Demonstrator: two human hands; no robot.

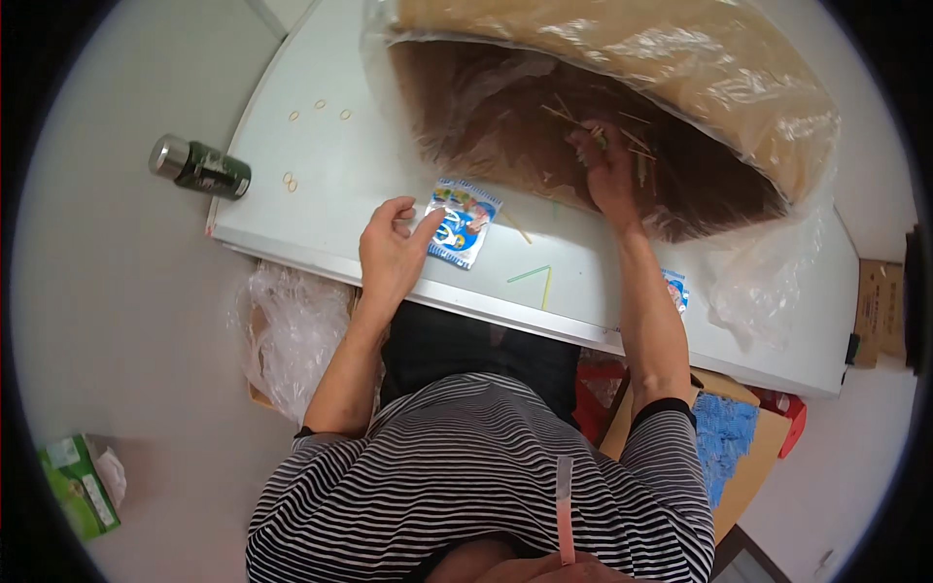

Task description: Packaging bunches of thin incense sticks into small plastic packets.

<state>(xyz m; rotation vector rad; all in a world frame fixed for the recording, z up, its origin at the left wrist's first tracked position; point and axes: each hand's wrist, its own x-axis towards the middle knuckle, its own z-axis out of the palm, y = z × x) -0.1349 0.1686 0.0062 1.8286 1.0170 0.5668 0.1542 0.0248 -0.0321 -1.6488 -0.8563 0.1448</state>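
My left hand [391, 255] is over the white table beside a small blue-and-white printed packet [461, 229]. Its thumb reaches over the packet's left edge and stands apart from the loosely bent fingers. My right hand [608, 165] is inside a large cardboard box [447, 92] lined with clear plastic. Its fingers are closed on thin coloured straws [598, 139], with more thin straws [637, 146] sticking out around it in the box. Shadow and the fingers hide part of this bunch. A green straw [528, 275] and a yellow straw [546, 289] lie near the table's front edge.
Several rubber bands [320, 104] lie at the table's left. A dark green flask [202, 170] is at the left edge. Another packet [675, 290] shows beside my right forearm. Below the table are a plastic-lined box [292, 335] and a carton with blue pieces [724, 437].
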